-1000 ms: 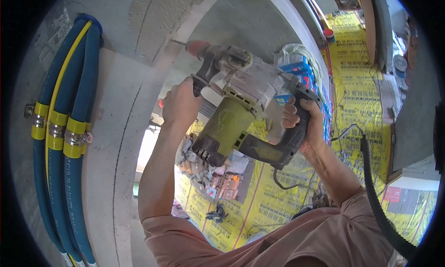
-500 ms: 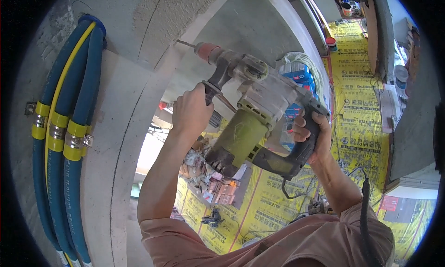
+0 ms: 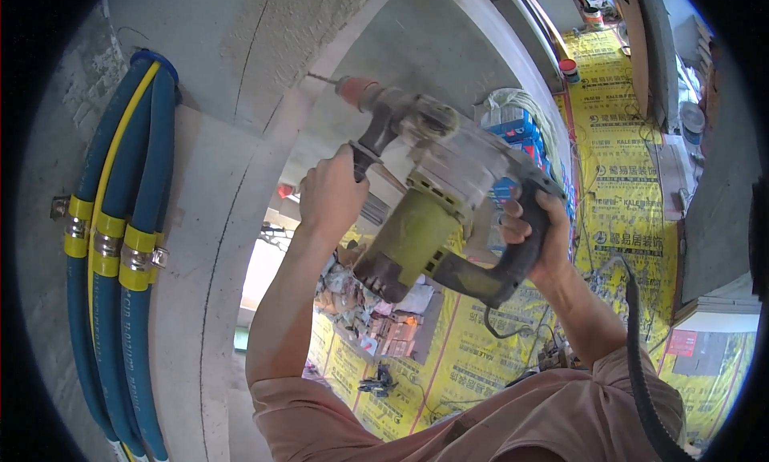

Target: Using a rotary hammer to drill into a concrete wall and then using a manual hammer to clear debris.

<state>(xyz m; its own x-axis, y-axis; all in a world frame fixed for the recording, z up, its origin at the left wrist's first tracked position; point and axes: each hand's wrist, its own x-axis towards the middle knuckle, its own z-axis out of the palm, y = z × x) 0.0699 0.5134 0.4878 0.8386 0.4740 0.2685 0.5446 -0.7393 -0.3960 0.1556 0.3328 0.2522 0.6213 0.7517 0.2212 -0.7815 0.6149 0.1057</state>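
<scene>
A dusty rotary hammer (image 3: 416, 229) with a yellow-green motor housing is held up in front of me, its nose pointing to the upper left. My left hand (image 3: 330, 191) is wrapped round its black side handle (image 3: 364, 159). At the back, my right hand (image 3: 553, 242) grips the black rear handle (image 3: 525, 242), fingers curled through the loop. A thin drill bit (image 3: 322, 78) sticks out of the red chuck collar (image 3: 358, 92). The bit's tip meets the edge of the grey concrete wall (image 3: 280, 85); how deep it sits I cannot tell. The tool's body looks blurred.
Blue hoses (image 3: 144, 181) with a yellow line and yellow-banded metal clamps hang along the wall at left. Yellow printed sheeting (image 3: 481, 358) covers the floor below, with rubble (image 3: 344, 294) and cables on it. A dark cord (image 3: 637, 358) passes my right arm. Blue boxes (image 3: 513, 129) stand behind.
The view has shifted slightly, so the hoses sit a little lower and further right. Both hands keep their grip, and the hammer's body is more blurred now. The cord by my right arm has swung.
</scene>
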